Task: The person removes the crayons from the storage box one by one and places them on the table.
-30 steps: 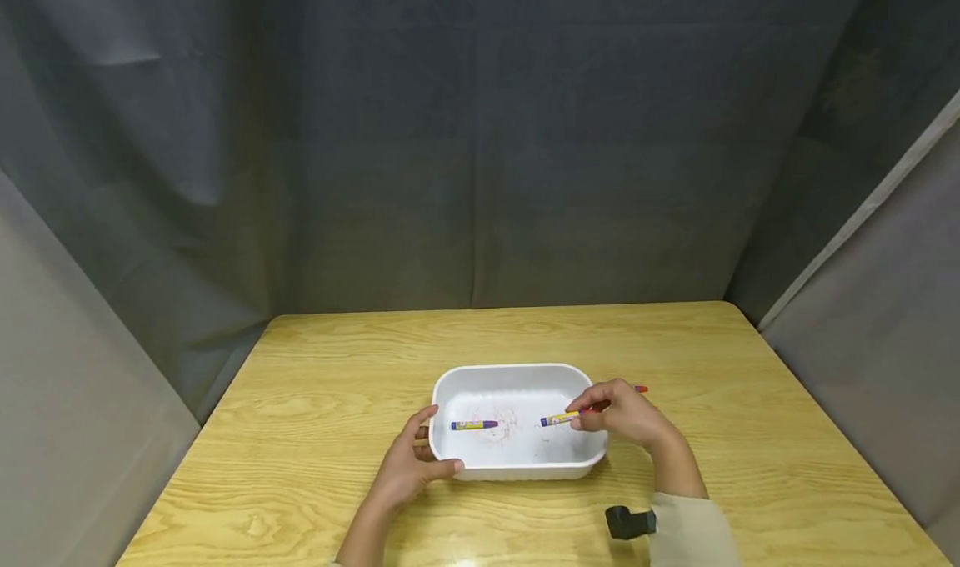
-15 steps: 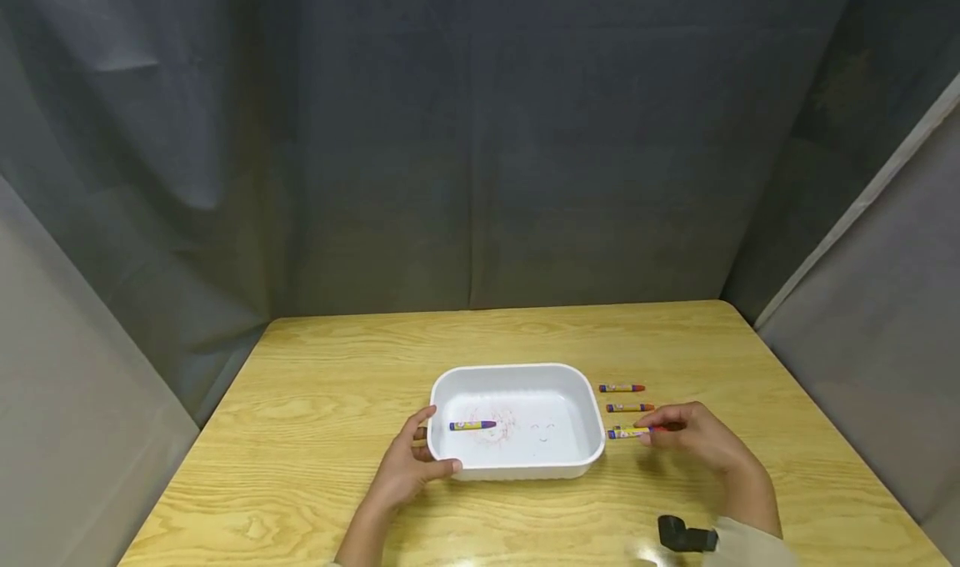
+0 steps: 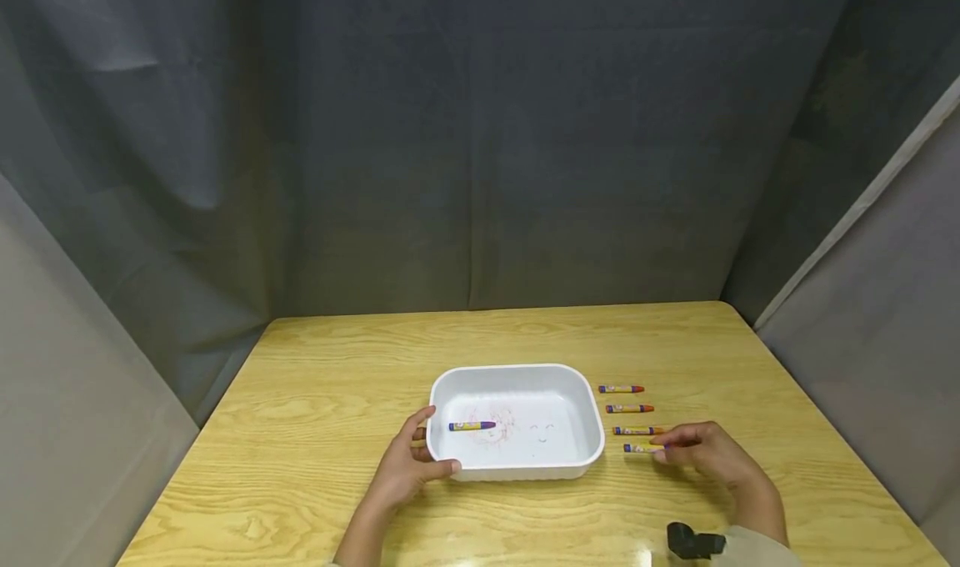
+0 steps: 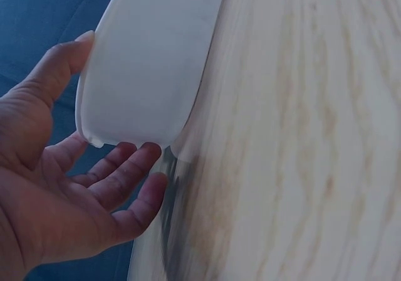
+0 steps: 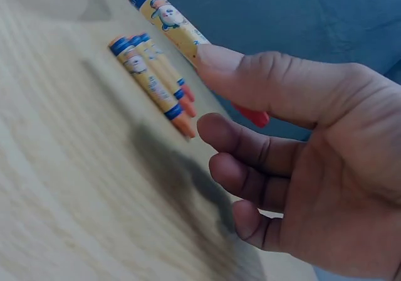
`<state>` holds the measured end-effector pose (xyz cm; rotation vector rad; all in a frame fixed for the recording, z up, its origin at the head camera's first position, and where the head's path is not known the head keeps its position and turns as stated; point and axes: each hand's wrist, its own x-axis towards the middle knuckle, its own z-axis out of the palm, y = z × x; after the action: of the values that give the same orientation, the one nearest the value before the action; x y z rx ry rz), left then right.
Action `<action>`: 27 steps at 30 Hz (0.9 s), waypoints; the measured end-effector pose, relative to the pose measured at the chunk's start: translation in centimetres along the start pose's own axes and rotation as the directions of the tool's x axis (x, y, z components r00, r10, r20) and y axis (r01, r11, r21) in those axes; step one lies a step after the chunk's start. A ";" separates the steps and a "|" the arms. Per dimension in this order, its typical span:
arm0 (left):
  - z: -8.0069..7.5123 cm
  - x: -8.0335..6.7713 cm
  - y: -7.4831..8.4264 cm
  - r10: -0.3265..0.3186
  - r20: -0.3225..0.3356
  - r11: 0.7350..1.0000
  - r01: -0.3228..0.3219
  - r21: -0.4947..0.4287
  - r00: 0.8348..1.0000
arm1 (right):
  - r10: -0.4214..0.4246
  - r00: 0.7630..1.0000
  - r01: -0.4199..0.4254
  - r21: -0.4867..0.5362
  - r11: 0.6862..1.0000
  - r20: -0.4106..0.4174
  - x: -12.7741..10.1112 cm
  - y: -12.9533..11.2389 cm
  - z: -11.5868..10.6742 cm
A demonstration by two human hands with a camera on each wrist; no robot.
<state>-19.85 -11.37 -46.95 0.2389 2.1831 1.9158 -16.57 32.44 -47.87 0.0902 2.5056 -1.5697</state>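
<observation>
The left hand point(image 3: 408, 467) grips the near-left corner of the white tray point(image 3: 517, 467), thumb on the rim. The right hand point(image 3: 712, 454) pinches a crayon point(image 3: 639, 448) at the near end of a row of four on the table point(image 3: 315, 434). One crayon point(image 3: 472, 425) lies in the tray. A careless release could likely roll this crayon into its neighbours.

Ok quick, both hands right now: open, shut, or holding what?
Left hand: grips the corner of the white tray.
Right hand: pinches the nearest crayon.

crayon point(image 3: 643, 448) end hidden under right hand point(image 3: 712, 456)
</observation>
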 end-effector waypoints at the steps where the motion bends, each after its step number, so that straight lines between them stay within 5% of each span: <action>1: 0.1 -0.2 0.4 0.000 0.002 1.000 0.000 -0.004 1.000 | -0.001 1.000 0.001 0.006 1.000 0.000 0.1 0.3 0.1; 5: 0.2 -0.5 1.0 0.012 0.006 1.000 -0.012 -0.002 1.000 | -0.022 1.000 0.022 0.000 1.000 0.009 0.5 0.8 0.4; 16: -0.3 0.5 -1.5 -0.001 -0.012 1.000 0.001 0.025 1.000 | -0.012 1.000 0.012 -0.036 0.999 0.010 0.9 0.8 1.1; 27: -0.2 0.7 -1.5 -0.001 -0.006 1.000 0.001 0.020 1.000 | 0.020 0.998 -0.031 -0.184 0.982 -0.062 1.0 0.5 1.3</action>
<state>-20.50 -11.55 -48.47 0.2355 2.2064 1.8972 -17.36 31.45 -49.02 0.1453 2.6721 -1.3354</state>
